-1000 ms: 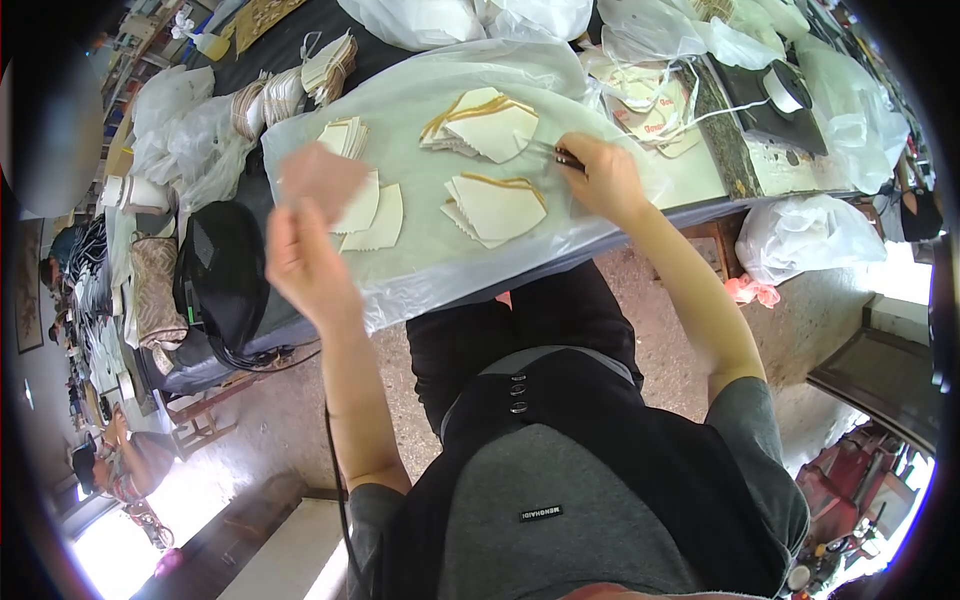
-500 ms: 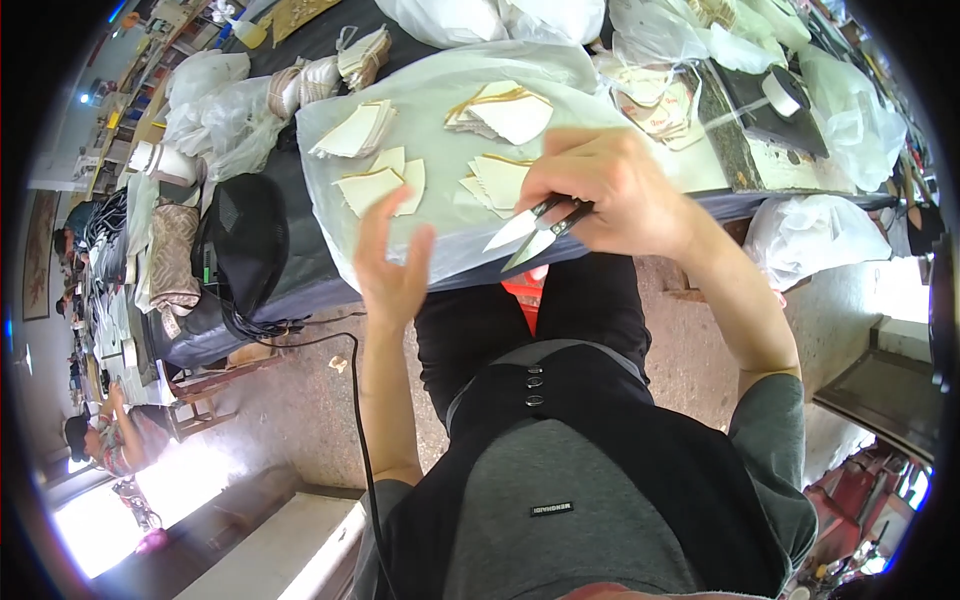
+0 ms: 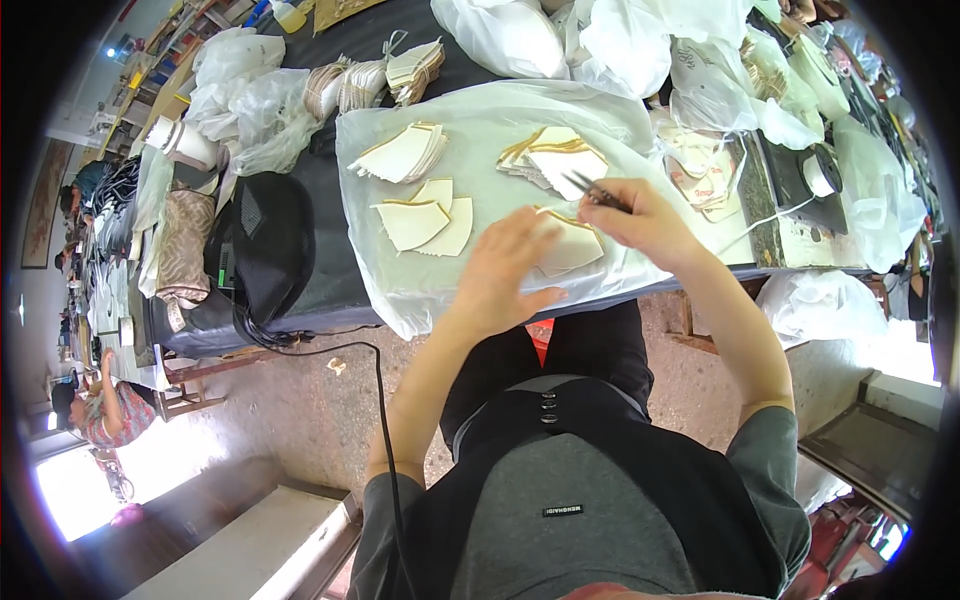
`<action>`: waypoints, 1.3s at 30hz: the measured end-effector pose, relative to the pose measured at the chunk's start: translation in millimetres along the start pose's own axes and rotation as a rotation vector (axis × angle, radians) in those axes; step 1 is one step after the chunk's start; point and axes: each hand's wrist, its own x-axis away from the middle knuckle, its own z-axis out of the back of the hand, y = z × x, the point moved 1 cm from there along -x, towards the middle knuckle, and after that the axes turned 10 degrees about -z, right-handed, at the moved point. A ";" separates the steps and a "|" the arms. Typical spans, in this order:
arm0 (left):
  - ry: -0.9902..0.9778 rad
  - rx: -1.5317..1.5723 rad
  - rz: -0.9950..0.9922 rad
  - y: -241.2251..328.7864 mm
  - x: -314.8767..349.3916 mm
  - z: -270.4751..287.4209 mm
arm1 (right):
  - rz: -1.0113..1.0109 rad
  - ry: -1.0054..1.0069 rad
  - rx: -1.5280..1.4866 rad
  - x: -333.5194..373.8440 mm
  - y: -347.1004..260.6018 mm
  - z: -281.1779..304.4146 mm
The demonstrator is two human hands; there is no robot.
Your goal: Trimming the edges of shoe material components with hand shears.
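My right hand grips small thread snips, their dark handles inside the fist and the blades pointing away to the left. Just below the blades lies a fan of cream cut pieces with brown edges. My left hand hovers at the left side of this pile, thumb apart and fingers stretched, slightly blurred; whether it touches the pieces I cannot tell. Beyond is a thicker stack of similar pieces. Two more groups sit to the left: a fanned stack and a few loose pieces.
A pale plastic sheet covers the table under the pieces. At left are a black cap-like item and a cable. White plastic bags and tied bundles line the back; a tape roll stands at right.
My left hand has moved right, from the loose left pieces to the near right pile. My right hand has turned the snips to point away, their blades now closer together. The view has shifted.
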 end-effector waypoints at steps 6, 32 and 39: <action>-0.209 -0.270 -0.201 0.1 4.8 -28.1 | -0.184 0.115 -0.045 -17.6 21.1 9.0; 0.038 0.064 0.153 -2.7 17.5 -11.4 | 0.028 -0.179 0.335 -5.2 7.8 -16.5; -0.060 -0.400 -0.181 -28.4 33.2 -27.7 | -0.316 -0.095 0.098 -52.4 16.2 -12.3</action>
